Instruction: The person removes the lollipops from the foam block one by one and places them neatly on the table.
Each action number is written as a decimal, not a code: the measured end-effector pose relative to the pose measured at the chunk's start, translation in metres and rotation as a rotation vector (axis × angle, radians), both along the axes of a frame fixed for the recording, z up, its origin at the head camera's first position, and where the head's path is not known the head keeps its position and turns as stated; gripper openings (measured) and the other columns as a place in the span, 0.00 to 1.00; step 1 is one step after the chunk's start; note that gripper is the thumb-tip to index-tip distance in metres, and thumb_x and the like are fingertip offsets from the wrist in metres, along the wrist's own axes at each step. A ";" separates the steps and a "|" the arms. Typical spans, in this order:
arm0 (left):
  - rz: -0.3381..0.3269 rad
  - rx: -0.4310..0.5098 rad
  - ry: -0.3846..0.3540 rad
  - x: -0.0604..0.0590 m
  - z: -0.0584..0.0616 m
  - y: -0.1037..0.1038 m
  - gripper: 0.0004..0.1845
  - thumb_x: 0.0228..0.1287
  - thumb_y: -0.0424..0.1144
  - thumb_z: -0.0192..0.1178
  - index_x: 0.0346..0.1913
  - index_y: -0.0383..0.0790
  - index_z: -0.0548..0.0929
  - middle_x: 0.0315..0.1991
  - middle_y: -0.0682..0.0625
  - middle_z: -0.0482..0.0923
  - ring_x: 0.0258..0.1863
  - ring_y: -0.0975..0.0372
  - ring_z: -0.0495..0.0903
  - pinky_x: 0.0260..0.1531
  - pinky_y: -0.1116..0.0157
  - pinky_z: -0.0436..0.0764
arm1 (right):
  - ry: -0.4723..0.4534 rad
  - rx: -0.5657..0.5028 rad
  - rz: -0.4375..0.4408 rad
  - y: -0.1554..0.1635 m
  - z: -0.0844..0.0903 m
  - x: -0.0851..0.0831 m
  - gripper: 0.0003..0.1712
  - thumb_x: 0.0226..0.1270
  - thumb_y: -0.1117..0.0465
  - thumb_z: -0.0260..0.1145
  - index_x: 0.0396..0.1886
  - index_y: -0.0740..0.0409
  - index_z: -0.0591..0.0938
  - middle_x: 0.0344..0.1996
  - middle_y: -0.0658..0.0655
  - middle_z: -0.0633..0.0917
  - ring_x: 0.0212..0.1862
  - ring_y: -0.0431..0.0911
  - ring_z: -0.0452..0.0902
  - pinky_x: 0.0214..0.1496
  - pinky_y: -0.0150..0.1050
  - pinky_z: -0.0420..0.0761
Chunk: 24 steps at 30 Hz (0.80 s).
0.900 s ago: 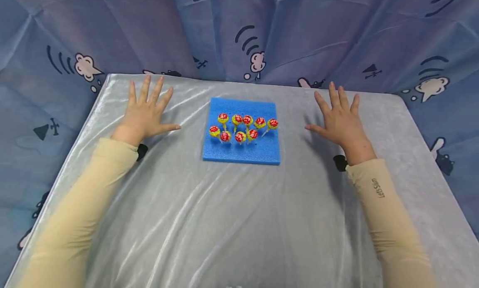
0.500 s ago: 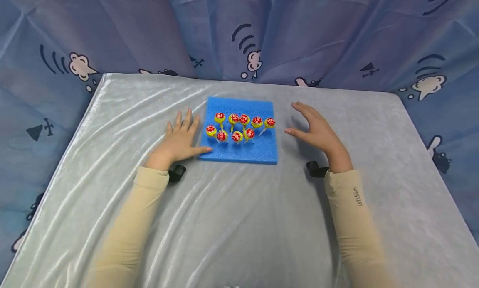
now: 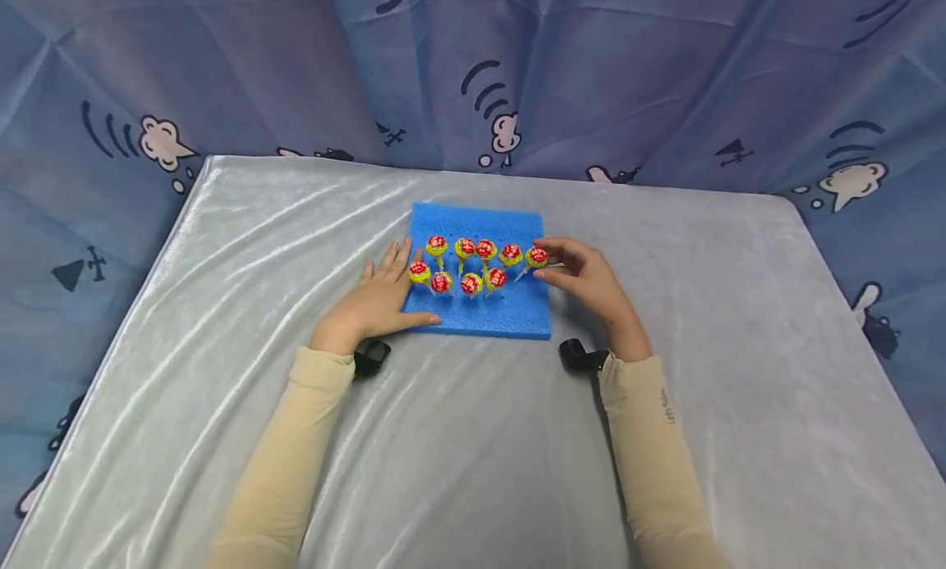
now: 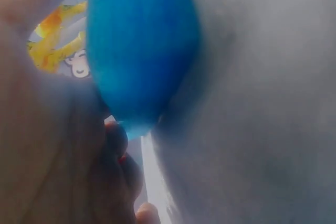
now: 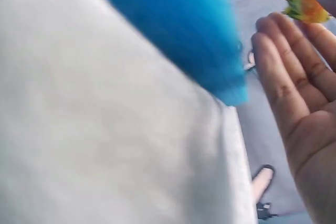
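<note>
We see a blue curtain printed with cartoon clouds closing off the back and sides, and in front of it a table under a shiny silver cloth that fills most of the head view. Near the middle of the far half lies a blue foam block, flat on the cloth, with 9 lollipops in red-and-yellow wrappers standing in it in 2 rows, 5 behind and 4 in front.

Our left hand rests flat at the block's left edge, fingers straight and together, thumb along the near edge, holding nothing. Our right hand is at the block's right edge, fingers curled toward the rightmost lollipop of the back row; thumb and fingertips sit right at it, but we cannot tell whether they actually grip it. Nothing lies between either hand and the sweets.

The left wrist view adds only a blurred edge of the foam against the cloth, with yellow wrapper behind it. The right wrist view shows the palm open toward the foam and a wrapped head at the fingertips, cut off by the frame. Both wrist views are too soft for detail.
</note>
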<state>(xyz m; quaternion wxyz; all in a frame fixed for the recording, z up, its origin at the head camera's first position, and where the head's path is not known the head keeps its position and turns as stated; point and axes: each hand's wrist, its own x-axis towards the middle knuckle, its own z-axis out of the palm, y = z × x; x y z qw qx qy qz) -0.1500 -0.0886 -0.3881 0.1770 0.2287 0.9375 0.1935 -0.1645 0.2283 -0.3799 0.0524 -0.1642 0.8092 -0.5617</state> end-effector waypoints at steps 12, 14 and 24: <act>-0.007 0.024 0.010 0.001 -0.007 0.001 0.60 0.56 0.68 0.56 0.73 0.35 0.34 0.73 0.43 0.18 0.72 0.53 0.24 0.68 0.48 0.33 | -0.052 -0.296 -0.088 -0.005 -0.028 -0.003 0.16 0.56 0.79 0.65 0.35 0.55 0.84 0.32 0.49 0.86 0.35 0.39 0.81 0.41 0.30 0.80; -0.007 0.030 0.006 0.001 -0.007 0.001 0.60 0.56 0.67 0.56 0.73 0.35 0.34 0.73 0.43 0.18 0.72 0.53 0.23 0.68 0.48 0.32 | -0.042 -0.269 -0.095 -0.006 -0.027 -0.004 0.16 0.55 0.79 0.65 0.34 0.54 0.84 0.31 0.48 0.86 0.35 0.39 0.81 0.40 0.30 0.80; -0.011 0.041 0.002 -0.001 -0.011 0.000 0.60 0.56 0.67 0.57 0.73 0.35 0.32 0.73 0.44 0.17 0.72 0.53 0.22 0.67 0.47 0.30 | -0.019 -0.195 -0.113 -0.009 -0.028 -0.004 0.07 0.56 0.76 0.67 0.34 0.65 0.85 0.31 0.49 0.85 0.34 0.39 0.81 0.41 0.31 0.80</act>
